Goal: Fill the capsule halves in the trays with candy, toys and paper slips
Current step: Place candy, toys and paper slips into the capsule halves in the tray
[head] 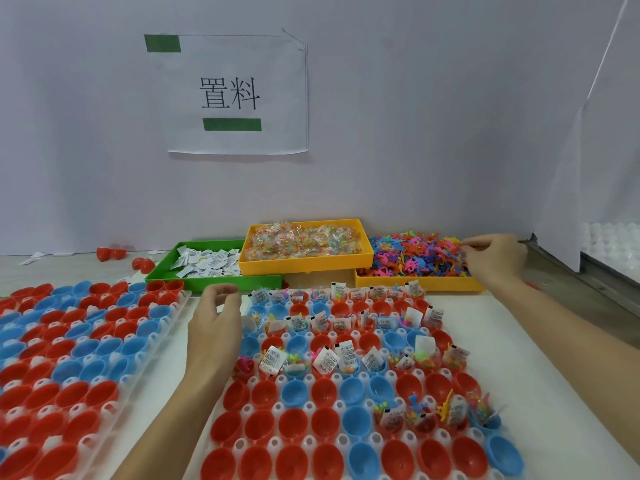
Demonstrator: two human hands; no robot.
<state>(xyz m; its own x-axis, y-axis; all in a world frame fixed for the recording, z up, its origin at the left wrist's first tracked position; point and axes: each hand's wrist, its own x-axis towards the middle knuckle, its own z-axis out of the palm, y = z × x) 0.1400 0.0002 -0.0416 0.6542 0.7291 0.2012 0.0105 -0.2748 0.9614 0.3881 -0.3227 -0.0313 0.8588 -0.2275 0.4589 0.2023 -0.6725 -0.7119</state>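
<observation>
The right hand [491, 258] reaches far right into the toy bin [415, 261], fingers pinched down among the toys; whether it holds one I cannot tell. The left hand [214, 323] hovers loosely curled and empty beside the near tray [346, 379]. Its empty capsule halves [294, 424] lie nearer, left of the right hand.

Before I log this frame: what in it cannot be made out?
- Head view: right hand in the toy bin; its fingertips hide whether it pinches a toy.
- Printing on the paper slips: too small.
- Left tray: cut off by the left edge.
- Both forearms leave the bottom edge.
</observation>
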